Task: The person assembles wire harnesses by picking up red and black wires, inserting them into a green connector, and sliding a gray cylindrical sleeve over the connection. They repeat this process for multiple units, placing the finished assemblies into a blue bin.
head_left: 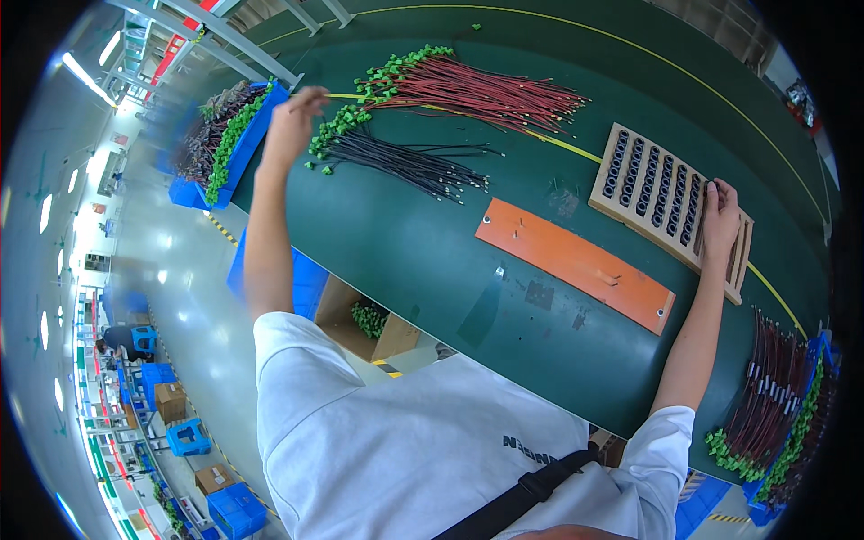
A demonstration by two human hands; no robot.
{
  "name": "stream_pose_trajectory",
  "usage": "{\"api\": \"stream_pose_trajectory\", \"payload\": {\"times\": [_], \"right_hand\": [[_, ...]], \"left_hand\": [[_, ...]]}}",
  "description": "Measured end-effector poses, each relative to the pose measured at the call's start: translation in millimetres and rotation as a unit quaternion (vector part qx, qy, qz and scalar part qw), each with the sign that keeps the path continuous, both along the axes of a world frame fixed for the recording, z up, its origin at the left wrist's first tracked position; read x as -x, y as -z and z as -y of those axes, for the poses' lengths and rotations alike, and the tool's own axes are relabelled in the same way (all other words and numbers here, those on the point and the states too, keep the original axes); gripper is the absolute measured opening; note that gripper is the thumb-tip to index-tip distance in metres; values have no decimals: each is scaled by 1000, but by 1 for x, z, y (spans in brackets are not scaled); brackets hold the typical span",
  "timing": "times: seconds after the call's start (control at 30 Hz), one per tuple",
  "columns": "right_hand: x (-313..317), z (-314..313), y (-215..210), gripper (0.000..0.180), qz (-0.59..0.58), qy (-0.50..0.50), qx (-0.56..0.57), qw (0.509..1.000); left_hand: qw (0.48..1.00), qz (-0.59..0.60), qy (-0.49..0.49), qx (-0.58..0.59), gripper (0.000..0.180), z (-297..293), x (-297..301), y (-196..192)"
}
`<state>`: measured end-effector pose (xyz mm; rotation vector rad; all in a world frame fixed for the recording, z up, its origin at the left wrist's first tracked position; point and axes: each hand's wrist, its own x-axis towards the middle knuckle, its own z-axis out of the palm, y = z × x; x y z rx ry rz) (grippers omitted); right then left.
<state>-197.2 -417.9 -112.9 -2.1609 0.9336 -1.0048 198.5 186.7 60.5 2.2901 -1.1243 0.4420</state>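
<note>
My left hand (300, 115) is raised at the table's far left, beside the heads of the wire bundles. Motion smears its fingers, and whatever they may hold cannot be made out. Below it lies a bundle of black wires (396, 160) with green connectors (346, 119); farther back is a larger bundle of red wires (486, 90), also with green connectors. On the right, my right hand (720, 216) is closed at the edge of a wooden block (601, 193) set with rows of black ring-shaped parts (646, 187). Its fingertips pinch a small black part.
An orange plate (576, 265) with small upright pins lies on the green table (378, 243). A blue bin (256, 135) of connector wires stands at the left end. More bundled red wires (765, 387) lie at the right beside another blue bin. A cardboard box (396, 337) sits below the edge.
</note>
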Motion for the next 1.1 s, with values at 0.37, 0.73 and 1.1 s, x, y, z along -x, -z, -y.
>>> {"api": "stream_pose_trajectory", "payload": {"times": [0.37,0.73,1.1], "right_hand": [[-5,-12,-7,34,85,1,-24,996],[46,-183,-80,26,168,-302,-323,881],[81,-218,-60,31,190,-267,-370,869]], "left_hand": [[992,33,-56,105,21,-17,-17,-68],[904,-347,246,41,19,173,221,3],[697,-644,307,-74,26,221,281,82]]}}
